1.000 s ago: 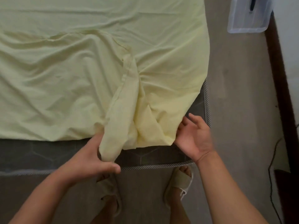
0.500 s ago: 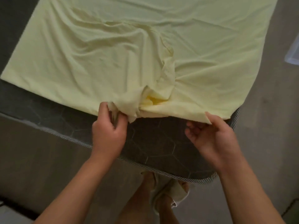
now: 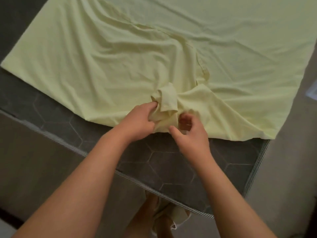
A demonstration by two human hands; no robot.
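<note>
A pale yellow sheet (image 3: 120, 62) lies spread and wrinkled over a dark grey mattress (image 3: 171, 162) with a hexagon pattern. At the sheet's near edge a folded-over corner flap (image 3: 167, 100) is bunched up. My left hand (image 3: 139, 121) grips this bunched fabric, fingers curled into it. Just to its right, my right hand (image 3: 190, 133) curls its fingers round the sheet's edge beside the bunch, thumb pointing left.
The mattress has a striped piping edge (image 3: 154, 188) running across the front and up the right side. Grey floor (image 3: 291, 169) lies to the right. My feet in light sandals (image 3: 164, 219) stand below the mattress edge.
My right hand has moved left from the sheet's right corner to meet the left hand at the bunched flap. The left hand has shifted right, and the flap is more gathered.
</note>
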